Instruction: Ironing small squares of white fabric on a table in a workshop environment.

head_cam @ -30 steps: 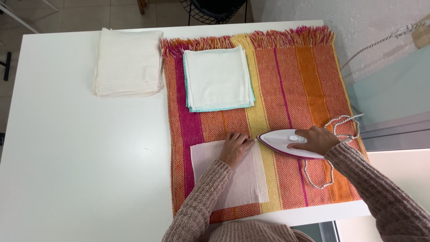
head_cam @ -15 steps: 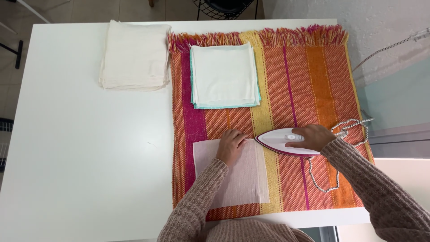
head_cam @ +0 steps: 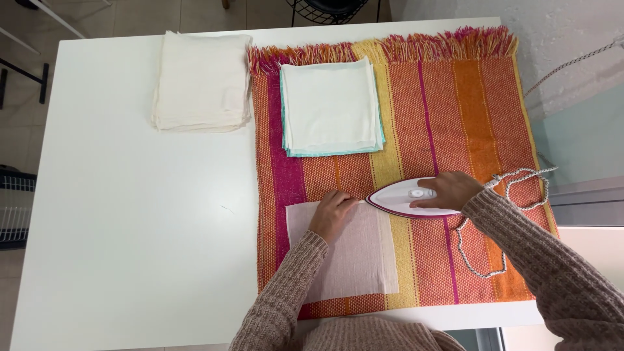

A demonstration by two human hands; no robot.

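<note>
Lying between both hands (head_cam: pixel 333 213) (head_cam: pixel 450 190): iron (head_cam: pixel 404 197), on cloth (head_cam: pixel 354 257).

Both forearms, in knitted sleeves, reach forward from the lower edge: the left hand (head_cam: pixel 331 214) lies flat, palm down, fingers together; the right hand (head_cam: pixel 450 190) curls in a grip.

A fringed woven blanket (head_cam: pixel 455 117) covers the right part of the worktop (head_cam: pixel 130 227). At the blanket's near left lies a thin flat cloth (head_cam: pixel 354 260), with the left hand (head_cam: pixel 331 214) pressed on its far edge. Just right of that hand the iron (head_cam: pixel 403 198) sits on the blanket under the right hand (head_cam: pixel 448 190), its tip at the cloth's far right corner. The iron's cord (head_cam: pixel 504 221) loops to the right. Behind the cloth, on the blanket, rests a folded cloth stack (head_cam: pixel 330 107); left of it, on the bare worktop, another stack (head_cam: pixel 203 81).
</note>
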